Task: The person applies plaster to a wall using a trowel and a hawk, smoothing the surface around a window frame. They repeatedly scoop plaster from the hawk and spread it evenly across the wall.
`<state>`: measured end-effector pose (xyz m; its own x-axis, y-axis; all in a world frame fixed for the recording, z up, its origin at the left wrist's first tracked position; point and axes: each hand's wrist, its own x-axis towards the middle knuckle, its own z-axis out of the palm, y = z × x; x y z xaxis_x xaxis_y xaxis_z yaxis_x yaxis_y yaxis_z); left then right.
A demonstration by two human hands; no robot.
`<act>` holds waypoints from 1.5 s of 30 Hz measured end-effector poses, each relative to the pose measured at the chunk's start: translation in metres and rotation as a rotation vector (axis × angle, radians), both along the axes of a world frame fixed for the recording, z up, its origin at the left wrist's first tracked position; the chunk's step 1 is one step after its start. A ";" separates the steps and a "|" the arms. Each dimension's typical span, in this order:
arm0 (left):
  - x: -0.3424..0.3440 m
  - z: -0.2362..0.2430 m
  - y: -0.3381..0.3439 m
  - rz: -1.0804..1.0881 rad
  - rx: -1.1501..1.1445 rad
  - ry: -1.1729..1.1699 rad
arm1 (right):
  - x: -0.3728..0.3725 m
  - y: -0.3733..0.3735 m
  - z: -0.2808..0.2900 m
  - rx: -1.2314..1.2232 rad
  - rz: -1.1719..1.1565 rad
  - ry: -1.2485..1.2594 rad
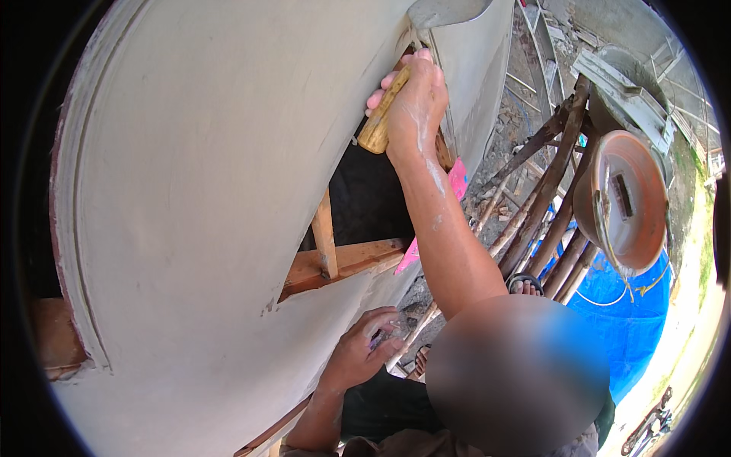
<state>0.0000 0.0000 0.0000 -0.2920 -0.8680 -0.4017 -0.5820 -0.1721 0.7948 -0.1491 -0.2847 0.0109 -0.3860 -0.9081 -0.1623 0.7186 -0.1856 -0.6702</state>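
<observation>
My right hand (420,103) grips the yellowish wooden handle (384,114) of a trowel. Its grey metal blade (449,11) lies at the top edge, against or close to a large white panel (190,190). White smears mark the hand and forearm. Below that hand, a long opening (365,202) in the panel shows a dark inside and bare wooden framing (326,236). My left hand (365,346) is lower down by the panel's edge, its fingers curved and apart, with nothing visible between them. Part of the right arm is covered by a blurred patch.
Wooden poles (560,179) stand at the right beside an orange-brown basin (661,206) with whitish residue. Beneath it is a blue sheet (632,335). A ladder (544,53) and rubble (506,145) are farther off. Sandalled feet (525,287) show below. Pink material (458,179) sits behind the right forearm.
</observation>
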 end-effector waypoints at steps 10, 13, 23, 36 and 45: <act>-0.010 0.001 -0.007 -0.045 -0.064 -0.031 | 0.006 0.011 0.005 0.005 -0.036 -0.063; -0.010 0.003 -0.004 -0.020 -0.054 -0.030 | 0.005 0.010 0.005 -0.024 -0.016 -0.046; -0.005 0.005 0.005 0.032 -0.044 0.012 | 0.002 0.009 0.009 0.035 0.037 0.010; -0.003 -0.003 0.003 0.044 -0.039 -0.033 | 0.023 0.063 0.008 0.074 0.080 -0.059; 0.002 -0.002 0.009 0.048 -0.057 -0.012 | 0.005 0.035 0.006 0.015 0.036 -0.031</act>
